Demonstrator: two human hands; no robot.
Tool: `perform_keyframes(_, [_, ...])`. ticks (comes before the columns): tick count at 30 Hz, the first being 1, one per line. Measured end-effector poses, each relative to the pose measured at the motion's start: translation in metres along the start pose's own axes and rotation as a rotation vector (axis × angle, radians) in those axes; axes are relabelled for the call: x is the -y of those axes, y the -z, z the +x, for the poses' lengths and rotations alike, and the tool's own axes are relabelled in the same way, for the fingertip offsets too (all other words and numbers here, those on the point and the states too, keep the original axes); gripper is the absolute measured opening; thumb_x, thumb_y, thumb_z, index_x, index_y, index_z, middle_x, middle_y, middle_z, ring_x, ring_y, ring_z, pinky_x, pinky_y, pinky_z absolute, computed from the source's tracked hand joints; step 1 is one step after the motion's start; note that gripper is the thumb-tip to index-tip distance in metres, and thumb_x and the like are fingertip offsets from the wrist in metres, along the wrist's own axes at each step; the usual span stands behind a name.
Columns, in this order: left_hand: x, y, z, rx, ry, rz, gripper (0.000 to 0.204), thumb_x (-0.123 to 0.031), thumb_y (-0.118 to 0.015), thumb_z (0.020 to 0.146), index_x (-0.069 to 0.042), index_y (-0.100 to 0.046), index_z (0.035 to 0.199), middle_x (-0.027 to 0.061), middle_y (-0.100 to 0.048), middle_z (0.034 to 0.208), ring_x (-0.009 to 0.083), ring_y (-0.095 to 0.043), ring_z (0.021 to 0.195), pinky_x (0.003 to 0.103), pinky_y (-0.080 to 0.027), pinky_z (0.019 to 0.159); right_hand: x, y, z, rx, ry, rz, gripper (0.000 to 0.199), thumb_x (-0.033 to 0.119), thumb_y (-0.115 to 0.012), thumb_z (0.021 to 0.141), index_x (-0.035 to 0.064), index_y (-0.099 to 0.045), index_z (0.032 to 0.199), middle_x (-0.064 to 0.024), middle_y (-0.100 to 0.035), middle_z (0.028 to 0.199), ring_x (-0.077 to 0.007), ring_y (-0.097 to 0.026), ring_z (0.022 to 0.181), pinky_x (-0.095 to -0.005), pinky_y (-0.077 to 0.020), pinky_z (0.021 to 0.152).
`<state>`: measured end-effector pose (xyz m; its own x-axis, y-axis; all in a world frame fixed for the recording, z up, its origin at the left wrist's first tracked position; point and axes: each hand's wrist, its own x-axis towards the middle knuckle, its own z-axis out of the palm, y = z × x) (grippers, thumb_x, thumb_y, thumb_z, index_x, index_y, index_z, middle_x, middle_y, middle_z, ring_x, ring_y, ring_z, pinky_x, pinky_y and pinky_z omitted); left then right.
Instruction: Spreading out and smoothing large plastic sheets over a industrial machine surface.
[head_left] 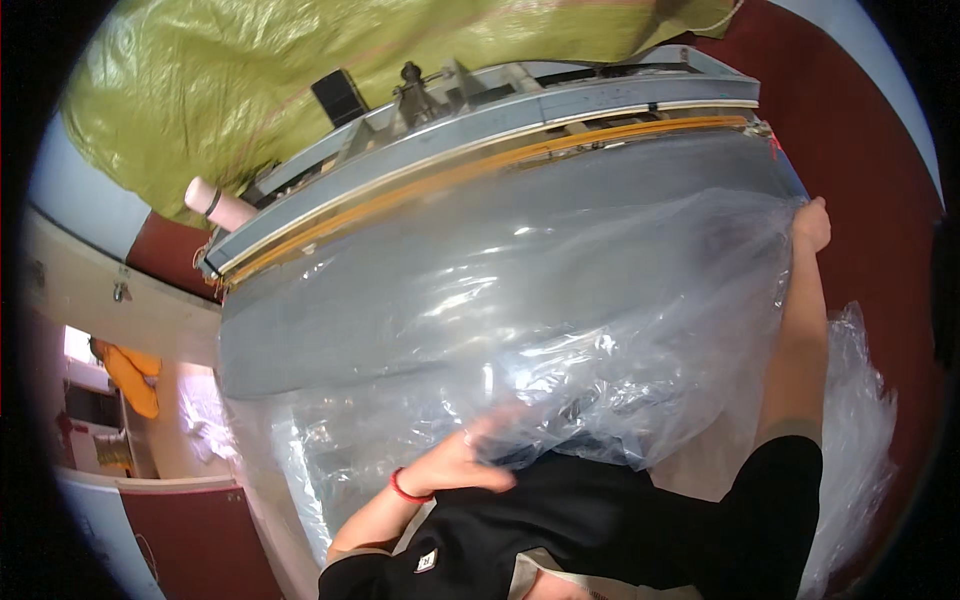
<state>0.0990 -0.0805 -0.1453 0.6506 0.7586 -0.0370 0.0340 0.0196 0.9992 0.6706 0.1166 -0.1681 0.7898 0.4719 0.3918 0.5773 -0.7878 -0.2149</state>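
Observation:
A wide sheet of clear plastic film (660,260) lies over a grey tabletop (300,335) and hangs down over its near edge toward my body. At the table's right end, my right hand (812,226) is closed on the border of the film, arm stretched out. My left hand (465,462), with a red bracelet at the wrist, is at the near side against the loose, crumpled film. Its thumb stands apart from the fingers, which are partly smeared by motion. Nothing shows gripped in it.
A long grey metal frame (500,118) with an orange strip (490,155) spans the table's far side. Behind it are a black phone-like slab (340,98), a pink bottle (220,205) and a green tarp (230,80). More film (855,430) hangs at right. A person in orange (132,380) shows through an opening at left.

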Motion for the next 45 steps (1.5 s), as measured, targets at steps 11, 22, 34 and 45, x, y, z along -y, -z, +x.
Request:
perform_keyframes(11, [-0.060, 0.048, 0.015, -0.886, -0.378, -1.002, 0.041, -0.033, -0.050, 0.085, -0.007, -0.043, 0.116, 0.0058, -0.055, 0.091, 0.0180, -0.054, 0.079, 0.035, -0.043, 0.074, -0.018, -0.027, 0.017, 0.001, 0.008, -0.006, 0.027, 0.023, -0.037, 0.084, 0.0037, -0.051, 0.098, -0.0178, -0.060, 0.093, -0.0359, -0.058, 0.086, -0.0456, -0.0463, 0.069])
perform_keyframes(22, [-0.037, 0.131, -0.044, -1.130, -0.013, -0.347, 0.015, -0.021, -0.046, 0.087, -0.010, -0.055, 0.083, -0.0070, -0.039, 0.048, 0.0023, -0.033, 0.036, 0.017, -0.028, 0.032, -0.021, -0.030, 0.017, 0.053, -0.035, -0.017, 0.028, 0.024, -0.037, 0.085, 0.0079, -0.052, 0.103, -0.0161, -0.058, 0.101, -0.0348, -0.056, 0.092, -0.0451, -0.0446, 0.074])
perform_keyframes(34, [0.041, 0.247, -0.050, -0.776, 0.039, 1.295, 0.028, -0.019, -0.048, 0.083, -0.002, -0.054, 0.104, 0.0186, -0.048, 0.116, 0.0338, -0.039, 0.113, 0.039, -0.033, 0.093, -0.028, -0.029, 0.024, -0.037, -0.006, -0.025, 0.030, 0.028, -0.036, 0.086, 0.0090, -0.051, 0.103, -0.0148, -0.058, 0.100, -0.0345, -0.056, 0.091, -0.0463, -0.0447, 0.073])
perform_keyframes(45, [0.030, 0.310, 0.005, -0.820, 0.167, 0.902, 0.036, -0.029, -0.054, 0.082, -0.003, -0.057, 0.106, 0.0165, -0.041, 0.126, 0.0291, -0.034, 0.120, 0.034, -0.027, 0.098, -0.026, -0.030, 0.024, 0.034, -0.042, -0.061, 0.029, 0.029, -0.039, 0.086, 0.0111, -0.051, 0.105, -0.0134, -0.057, 0.104, -0.0334, -0.055, 0.094, -0.0451, -0.0439, 0.075])
